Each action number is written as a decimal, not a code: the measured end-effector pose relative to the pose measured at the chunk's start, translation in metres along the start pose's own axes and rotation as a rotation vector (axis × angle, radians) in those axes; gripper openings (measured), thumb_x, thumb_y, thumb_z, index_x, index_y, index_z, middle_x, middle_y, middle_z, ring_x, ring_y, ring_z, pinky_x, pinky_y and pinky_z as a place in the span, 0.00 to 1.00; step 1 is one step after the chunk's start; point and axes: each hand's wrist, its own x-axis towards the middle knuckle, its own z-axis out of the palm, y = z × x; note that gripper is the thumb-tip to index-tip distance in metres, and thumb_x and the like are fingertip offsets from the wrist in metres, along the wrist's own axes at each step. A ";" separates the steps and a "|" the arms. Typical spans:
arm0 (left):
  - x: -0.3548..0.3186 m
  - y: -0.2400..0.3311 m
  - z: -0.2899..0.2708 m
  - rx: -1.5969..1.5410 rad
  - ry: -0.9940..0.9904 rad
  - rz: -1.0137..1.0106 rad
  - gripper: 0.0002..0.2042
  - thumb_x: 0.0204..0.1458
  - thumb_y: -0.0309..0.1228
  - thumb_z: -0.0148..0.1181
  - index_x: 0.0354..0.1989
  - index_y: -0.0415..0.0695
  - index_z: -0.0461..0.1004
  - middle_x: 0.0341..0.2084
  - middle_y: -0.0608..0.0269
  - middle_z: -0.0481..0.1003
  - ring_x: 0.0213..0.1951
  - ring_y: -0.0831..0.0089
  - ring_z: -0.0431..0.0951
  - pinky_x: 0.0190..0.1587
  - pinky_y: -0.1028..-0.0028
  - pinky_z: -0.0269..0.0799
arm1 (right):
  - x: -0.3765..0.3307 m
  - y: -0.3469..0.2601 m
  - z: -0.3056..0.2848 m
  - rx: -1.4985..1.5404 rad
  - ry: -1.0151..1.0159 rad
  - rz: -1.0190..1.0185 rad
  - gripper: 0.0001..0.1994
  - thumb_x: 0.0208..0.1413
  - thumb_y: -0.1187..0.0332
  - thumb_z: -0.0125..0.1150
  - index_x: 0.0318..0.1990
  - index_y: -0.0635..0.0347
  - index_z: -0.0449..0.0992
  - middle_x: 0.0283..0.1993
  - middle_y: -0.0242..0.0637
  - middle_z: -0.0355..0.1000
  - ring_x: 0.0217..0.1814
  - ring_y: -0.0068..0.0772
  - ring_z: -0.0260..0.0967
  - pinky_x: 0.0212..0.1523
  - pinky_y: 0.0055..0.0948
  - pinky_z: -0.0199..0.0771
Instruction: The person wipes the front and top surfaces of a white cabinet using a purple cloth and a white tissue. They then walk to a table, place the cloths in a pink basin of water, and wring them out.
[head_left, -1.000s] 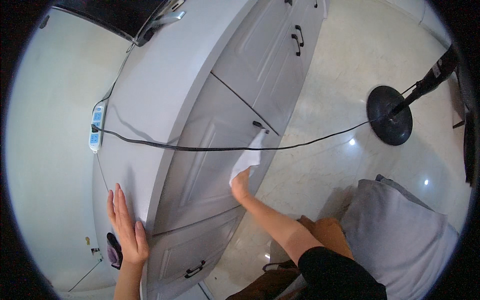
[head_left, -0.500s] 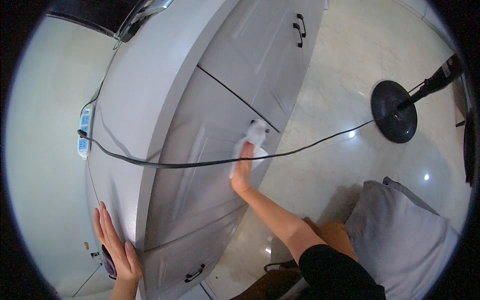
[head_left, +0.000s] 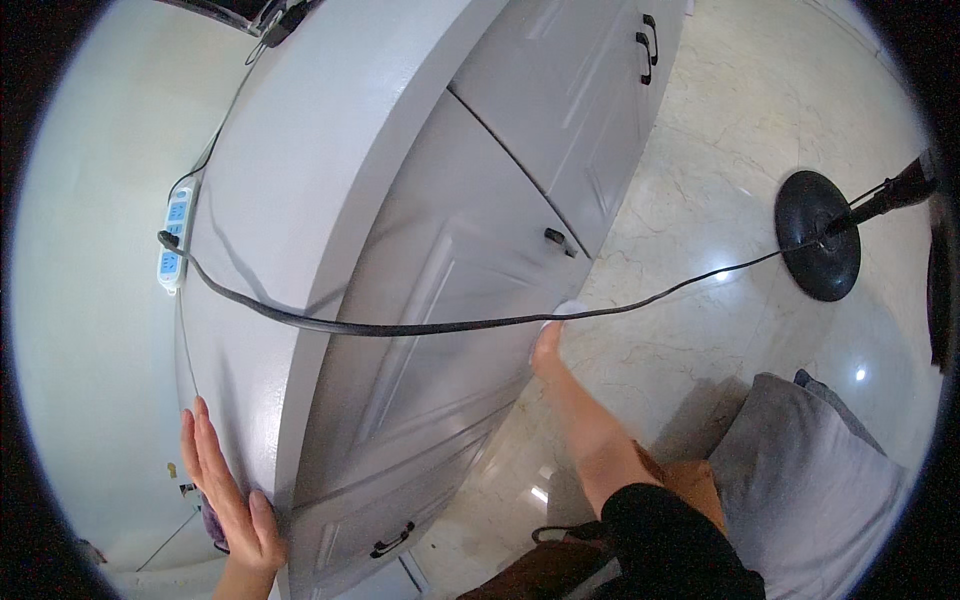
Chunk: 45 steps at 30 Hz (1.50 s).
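My left hand (head_left: 232, 505) rests on the cabinet's pale top (head_left: 255, 360) near the lower left, fingers stretched out and nothing held. Low on the grey cabinet door (head_left: 470, 270), at its bottom edge by the floor, my right hand (head_left: 546, 350) presses a white cloth (head_left: 572, 309). Only a small part of the cloth shows, and the fingers are mostly hidden. A black cable (head_left: 420, 328) runs across the view in front of the door and passes over the fingertips of that hand. The door's black handle (head_left: 560, 242) lies above and beyond the hand.
A white power strip (head_left: 174, 240) with blue sockets sits at the wall behind the top, with the cable plugged in. The cable leads to a stand's round black base (head_left: 815, 250) on the marble floor. Grey fabric (head_left: 800, 450) is at the lower right.
My right hand and the cloth have moved from beside the door handle down to the door's bottom edge, uncovering the handle. The view has shifted slightly; my left hand stays on the top.
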 end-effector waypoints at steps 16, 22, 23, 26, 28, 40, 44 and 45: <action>-0.003 0.002 0.003 0.050 0.004 0.002 0.30 0.52 0.35 0.33 0.63 0.33 0.44 0.63 0.42 0.46 0.65 0.46 0.41 0.63 0.52 0.35 | -0.181 -0.020 0.036 -0.520 -0.176 0.096 0.27 0.59 0.63 0.40 0.62 0.69 0.47 0.67 0.57 0.39 0.70 0.51 0.34 0.67 0.38 0.34; -0.004 -0.007 0.000 0.030 0.012 0.012 0.31 0.54 0.41 0.32 0.63 0.33 0.42 0.63 0.44 0.45 0.65 0.50 0.40 0.64 0.54 0.33 | -0.055 0.030 -0.044 -0.102 -0.029 0.322 0.31 0.62 0.49 0.25 0.64 0.62 0.46 0.67 0.38 0.46 0.68 0.41 0.43 0.67 0.32 0.40; 0.001 -0.004 0.000 0.033 0.022 0.027 0.31 0.55 0.43 0.31 0.64 0.34 0.42 0.64 0.45 0.44 0.66 0.51 0.39 0.64 0.54 0.32 | -0.033 0.049 -0.059 0.019 -0.097 0.376 0.31 0.61 0.48 0.25 0.64 0.62 0.47 0.67 0.37 0.48 0.68 0.41 0.44 0.66 0.32 0.41; 0.008 0.002 0.000 0.021 0.037 0.051 0.31 0.55 0.42 0.31 0.63 0.33 0.42 0.64 0.45 0.44 0.66 0.51 0.39 0.64 0.55 0.32 | -0.057 0.093 -0.069 0.114 -0.055 0.234 0.31 0.61 0.48 0.25 0.64 0.61 0.49 0.65 0.37 0.51 0.67 0.39 0.46 0.65 0.32 0.45; -0.004 -0.002 0.004 0.046 0.023 0.009 0.31 0.55 0.42 0.31 0.63 0.33 0.42 0.64 0.45 0.44 0.66 0.51 0.39 0.64 0.55 0.32 | -0.120 0.092 -0.079 0.045 -0.079 0.470 0.30 0.61 0.49 0.25 0.63 0.62 0.53 0.65 0.36 0.53 0.66 0.38 0.48 0.65 0.32 0.46; 0.002 -0.005 0.000 0.045 0.008 0.046 0.31 0.55 0.41 0.31 0.63 0.33 0.42 0.63 0.44 0.45 0.65 0.51 0.41 0.64 0.56 0.33 | 0.074 -0.093 0.032 -0.073 -0.144 0.164 0.34 0.59 0.43 0.30 0.62 0.65 0.52 0.63 0.41 0.55 0.63 0.41 0.53 0.63 0.32 0.51; -0.007 -0.006 0.000 0.048 -0.006 0.012 0.30 0.51 0.35 0.34 0.64 0.35 0.43 0.62 0.41 0.47 0.64 0.46 0.42 0.63 0.52 0.35 | -0.007 -0.079 0.043 -0.080 -0.013 0.139 0.34 0.59 0.43 0.32 0.63 0.64 0.50 0.65 0.40 0.51 0.65 0.38 0.49 0.64 0.32 0.47; -0.008 -0.008 0.000 0.047 0.010 0.019 0.30 0.51 0.35 0.35 0.64 0.36 0.43 0.62 0.41 0.47 0.65 0.47 0.42 0.63 0.51 0.35 | -0.036 -0.071 0.039 0.037 -0.022 0.136 0.34 0.60 0.44 0.32 0.63 0.63 0.50 0.66 0.39 0.50 0.66 0.37 0.47 0.65 0.32 0.45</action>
